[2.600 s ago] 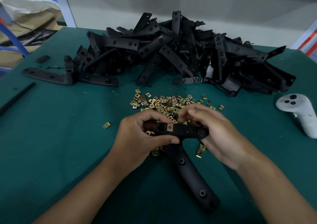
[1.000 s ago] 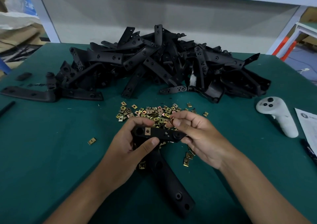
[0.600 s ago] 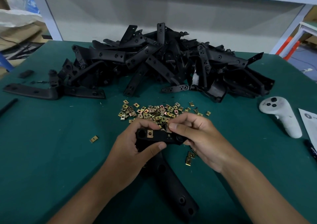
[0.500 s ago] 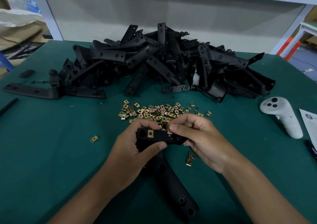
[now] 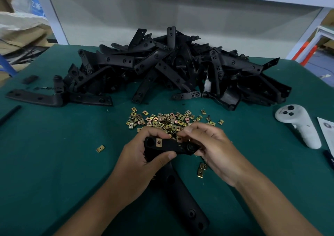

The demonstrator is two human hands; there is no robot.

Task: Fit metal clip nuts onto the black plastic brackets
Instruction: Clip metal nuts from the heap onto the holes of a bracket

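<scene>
I see the left hand (image 5: 139,156) wrapped around the short arm of a black L-shaped bracket (image 5: 169,146) near the tabletop's (image 5: 54,163) front edge, thumb under, fingers over. One brass clip nut (image 5: 159,142) already sits on that arm. The right hand (image 5: 213,147) pinches a second clip nut (image 5: 179,138) at the arm's far edge; my fingers cover most of it, so I cannot tell how far it is seated. The bracket's long arm runs toward me, partly hidden by the left palm. Loose clip nuts (image 5: 166,120) lie just behind; the bracket pile (image 5: 180,69) fills the back edge.
</scene>
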